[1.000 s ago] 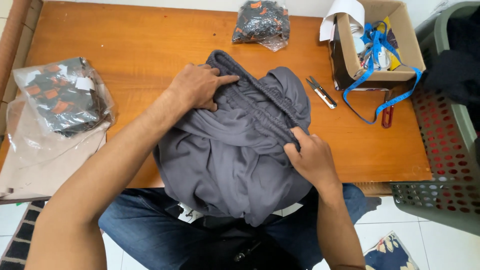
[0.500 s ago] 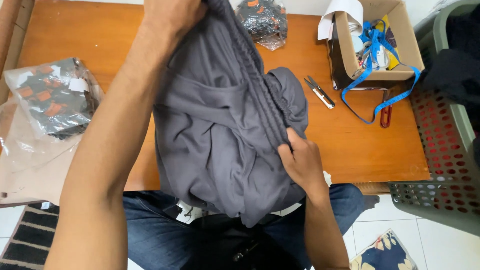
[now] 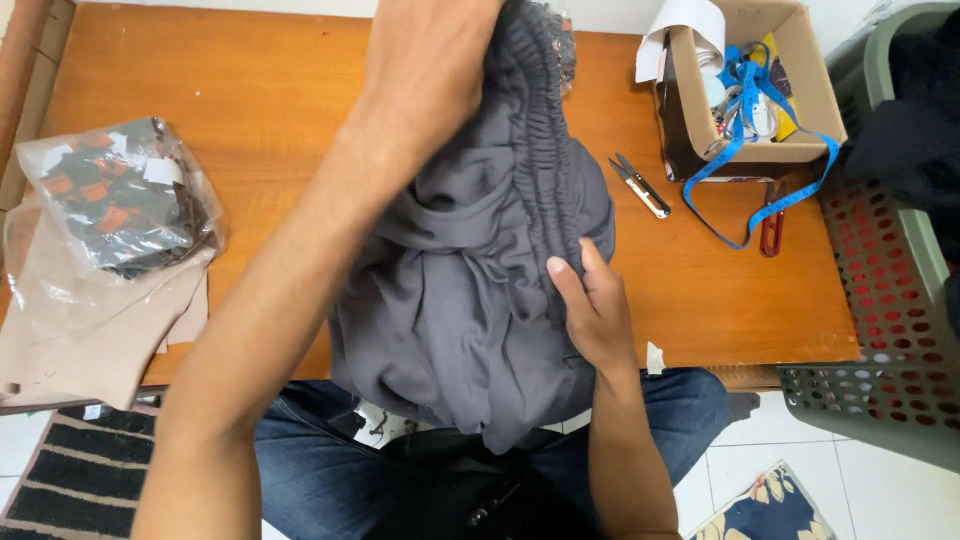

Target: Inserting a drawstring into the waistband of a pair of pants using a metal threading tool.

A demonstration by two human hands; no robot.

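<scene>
Hanging between both hands (image 3: pixel 590 300): grey garment (image 3: pixel 460 310)

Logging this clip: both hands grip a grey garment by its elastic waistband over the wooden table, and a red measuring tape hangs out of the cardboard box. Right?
Not quite. In the head view the measuring tape hanging from the cardboard box is blue, not red. The left hand and right hand do grip the grey garment over the wooden table.

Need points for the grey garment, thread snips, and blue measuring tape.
grey garment (image 3: pixel 450 310): head view, on its bunched front fabric.
thread snips (image 3: pixel 640 186): head view, midway along the tool.
blue measuring tape (image 3: pixel 745 110): head view, on the coil inside the box.
</scene>
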